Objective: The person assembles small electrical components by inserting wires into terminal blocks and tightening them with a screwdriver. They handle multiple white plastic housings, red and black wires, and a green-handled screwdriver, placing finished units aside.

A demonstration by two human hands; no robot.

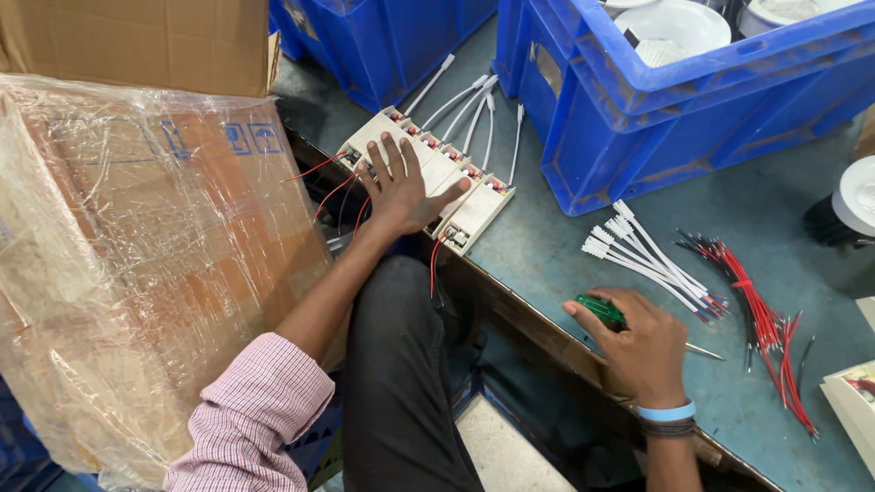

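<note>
The left hand (401, 187) lies flat, fingers spread, pressing on a row of white driver boxes (436, 173) at the counter's (565, 251) near edge, their red and black leads hanging over it. The right hand (638, 342) is curled around a green-handled screwdriver (603, 312), its tip resting on the counter near the same edge. Bare teal surface lies between the hands. Just beyond the right hand sit white-tipped wires (638, 255) and a red-and-black wire bundle (761, 314). Blue crates (638, 118) crowd the far side; a plastic-wrapped carton (137, 255) stands left of the counter.
</note>
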